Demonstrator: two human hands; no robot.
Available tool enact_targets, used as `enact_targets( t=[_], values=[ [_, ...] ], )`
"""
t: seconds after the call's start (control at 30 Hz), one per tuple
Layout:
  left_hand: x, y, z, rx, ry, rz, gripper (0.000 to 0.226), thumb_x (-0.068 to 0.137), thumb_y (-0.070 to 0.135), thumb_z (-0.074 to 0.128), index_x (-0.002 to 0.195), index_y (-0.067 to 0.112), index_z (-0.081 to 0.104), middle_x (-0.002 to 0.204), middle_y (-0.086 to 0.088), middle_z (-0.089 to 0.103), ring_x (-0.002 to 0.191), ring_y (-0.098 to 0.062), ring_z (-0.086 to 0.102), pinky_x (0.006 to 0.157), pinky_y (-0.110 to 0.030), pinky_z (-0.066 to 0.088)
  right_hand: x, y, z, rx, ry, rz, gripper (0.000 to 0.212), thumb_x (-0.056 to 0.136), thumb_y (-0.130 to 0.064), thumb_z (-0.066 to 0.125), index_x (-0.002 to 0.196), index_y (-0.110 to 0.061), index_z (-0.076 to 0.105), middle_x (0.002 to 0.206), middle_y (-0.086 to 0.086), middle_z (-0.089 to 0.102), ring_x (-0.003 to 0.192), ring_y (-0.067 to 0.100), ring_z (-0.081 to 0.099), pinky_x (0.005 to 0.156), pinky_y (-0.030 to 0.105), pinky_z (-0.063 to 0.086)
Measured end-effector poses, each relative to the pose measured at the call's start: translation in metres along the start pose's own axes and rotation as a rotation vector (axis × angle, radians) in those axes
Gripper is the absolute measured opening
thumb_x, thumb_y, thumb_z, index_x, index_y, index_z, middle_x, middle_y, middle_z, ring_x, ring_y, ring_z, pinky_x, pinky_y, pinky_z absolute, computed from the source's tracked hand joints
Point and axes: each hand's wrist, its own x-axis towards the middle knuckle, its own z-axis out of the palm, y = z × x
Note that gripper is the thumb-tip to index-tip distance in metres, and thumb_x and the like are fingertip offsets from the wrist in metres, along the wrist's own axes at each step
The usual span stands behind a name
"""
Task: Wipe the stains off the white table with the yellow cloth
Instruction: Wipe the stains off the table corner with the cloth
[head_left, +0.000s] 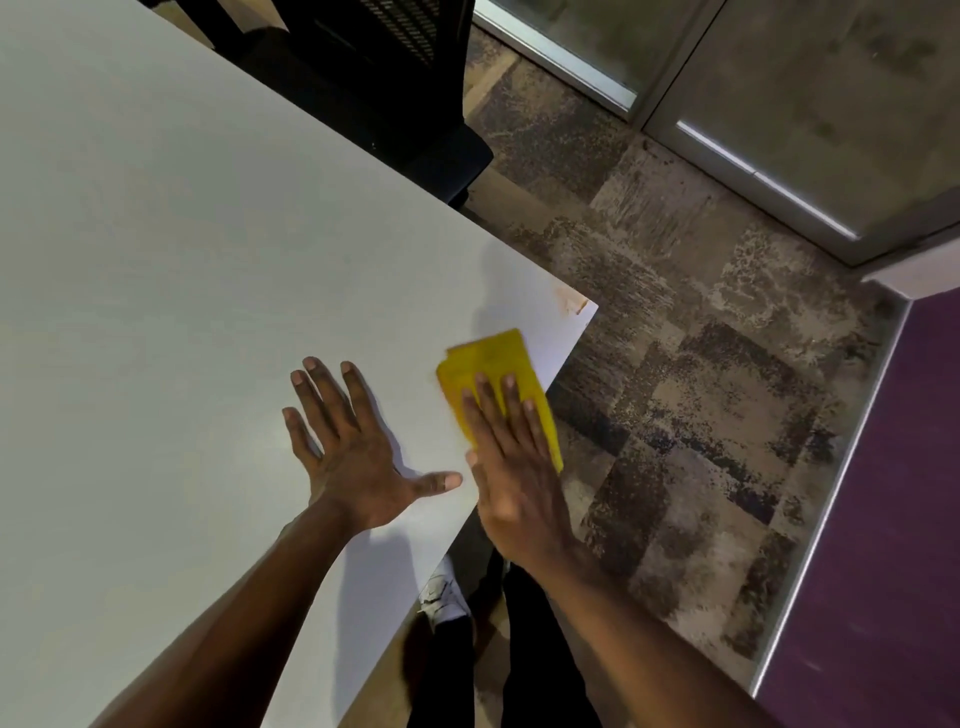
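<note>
The white table (182, 270) fills the left of the head view, its corner pointing right. An orange-brown stain (569, 301) marks that corner. The folded yellow cloth (491, 364) lies flat near the table's right edge, just below the stain, partly overhanging the edge. My right hand (511, 457) presses flat on the cloth with fingers straight and together. My left hand (348, 441) rests palm down on the bare tabletop to the left of the cloth, fingers spread, holding nothing.
A black office chair (384, 88) stands against the table's far edge. Patterned carpet (701, 389) lies right of the table, with a glass partition (779, 104) beyond and a purple wall (883, 519) at right. My legs and a white shoe (441, 597) show below the table edge.
</note>
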Motion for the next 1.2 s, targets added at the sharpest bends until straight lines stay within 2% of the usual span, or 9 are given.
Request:
enact_targets(
  t=[0.1,0.33,0.43,0.57,0.63,0.73,0.93,1.07,1.2],
  values=[
    [0.001,0.0,0.001,0.009,0.012,-0.002,0.181,0.036,0.122,0.029,0.159,0.011,-0.042,0.164,-0.022,-0.053,0.154,-0.04,-0.049,0.127,-0.068,-0.019,0.007,0.014,-0.007,-0.022,-0.027,-0.026,0.062,0.114,-0.026,0.035,0.172,-0.025,0.013,0.181,-0.005,0.005,0.169,0.024,-0.003,0.137,0.051,0.01],
    [0.008,-0.005,0.013,-0.001,0.073,0.017,0.183,0.038,0.122,0.036,0.169,0.009,-0.022,0.176,-0.025,-0.03,0.164,-0.045,-0.027,0.128,-0.076,-0.001,0.092,0.063,-0.043,-0.063,0.03,0.163,0.058,0.116,-0.025,0.036,0.171,-0.017,0.02,0.181,0.004,0.01,0.168,0.029,-0.001,0.136,0.052,0.007],
    [0.009,-0.006,0.014,-0.007,0.065,0.019,0.182,0.039,0.122,0.036,0.169,0.008,-0.021,0.176,-0.024,-0.028,0.165,-0.046,-0.024,0.129,-0.074,-0.004,0.077,0.052,-0.032,-0.06,0.038,0.16,0.06,0.116,-0.028,0.034,0.171,-0.015,0.016,0.181,0.005,0.007,0.168,0.031,-0.004,0.136,0.052,0.007],
    [0.005,-0.005,0.011,-0.025,0.043,0.022,0.181,0.041,0.121,0.04,0.168,0.009,-0.023,0.174,-0.022,-0.035,0.163,-0.042,-0.03,0.127,-0.054,-0.022,0.016,0.028,-0.009,-0.045,0.006,0.027,0.061,0.115,-0.031,0.033,0.172,-0.019,0.012,0.182,0.0,0.004,0.168,0.03,-0.004,0.136,0.054,0.013],
    [0.004,-0.005,0.008,-0.027,0.041,0.018,0.18,0.042,0.121,0.039,0.168,0.01,-0.024,0.174,-0.021,-0.037,0.163,-0.04,-0.033,0.125,-0.05,-0.025,0.003,0.025,-0.006,-0.06,-0.004,0.002,0.061,0.116,-0.033,0.033,0.172,-0.022,0.011,0.182,-0.003,0.003,0.169,0.027,-0.003,0.136,0.053,0.014],
    [0.003,-0.003,0.005,-0.006,0.022,-0.003,0.18,0.04,0.122,0.037,0.167,0.011,-0.029,0.172,-0.02,-0.04,0.161,-0.04,-0.037,0.125,-0.052,-0.026,0.036,0.04,-0.017,-0.129,-0.035,0.033,0.062,0.115,-0.035,0.034,0.172,-0.023,0.011,0.182,-0.002,0.003,0.168,0.026,-0.005,0.136,0.052,0.013],
    [0.004,-0.003,0.004,0.001,0.005,-0.003,0.18,0.039,0.122,0.034,0.166,0.013,-0.031,0.172,-0.018,-0.042,0.16,-0.039,-0.039,0.125,-0.056,-0.028,0.123,0.064,-0.044,-0.147,-0.055,0.159,0.066,0.114,-0.036,0.038,0.172,-0.016,0.011,0.181,0.005,0.003,0.168,0.031,-0.005,0.136,0.051,0.005],
    [0.001,0.001,-0.001,0.011,-0.037,-0.023,0.182,0.034,0.123,0.028,0.16,0.013,-0.041,0.164,-0.017,-0.054,0.154,-0.036,-0.05,0.125,-0.063,-0.023,0.09,0.034,-0.03,-0.156,-0.047,0.159,0.069,0.114,-0.04,0.033,0.172,-0.013,0.008,0.181,0.009,0.0,0.167,0.035,-0.007,0.136,0.053,0.008],
    [-0.001,0.004,-0.005,0.012,-0.051,-0.035,0.182,0.033,0.123,0.028,0.157,0.012,-0.045,0.162,-0.017,-0.057,0.152,-0.036,-0.052,0.126,-0.064,-0.022,0.034,0.015,-0.016,-0.132,-0.058,0.126,0.067,0.114,-0.044,0.026,0.172,-0.019,0.004,0.182,0.002,-0.004,0.168,0.029,-0.011,0.137,0.051,0.01]
  ],
)
